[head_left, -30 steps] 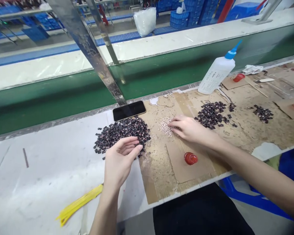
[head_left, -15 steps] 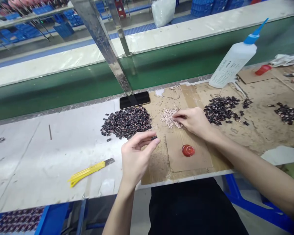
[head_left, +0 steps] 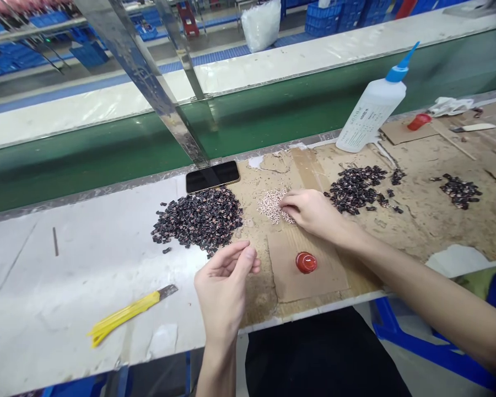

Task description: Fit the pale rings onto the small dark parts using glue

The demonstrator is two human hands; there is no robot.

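My left hand point(head_left: 227, 281) is closed in a pinch above the bench, in front of a pile of small black pieces point(head_left: 198, 218). A small black piece showed between its thumb and fingertip earlier; the fingers now hide it. My right hand point(head_left: 312, 212) reaches into a heap of tiny pale pinkish beads point(head_left: 271, 204), thumb and fingertips pressed together at its right edge. Whatever lies between them is hidden. Nearest to both hands, a small red cup point(head_left: 306, 262) with shiny red contents sits on a cardboard piece point(head_left: 287, 286).
A yellow utility knife point(head_left: 128, 315) lies at the left. Behind the black pile rests a phone point(head_left: 213, 177) by a metal post point(head_left: 149, 82). A white bottle with a blue nozzle point(head_left: 372, 113) stands tilted. More black pieces point(head_left: 357, 187) lie to the right.
The view has shifted, so bench things sit further left and slightly lower. My left hand has turned, hiding the black piece. My right hand stays at the bead heap.
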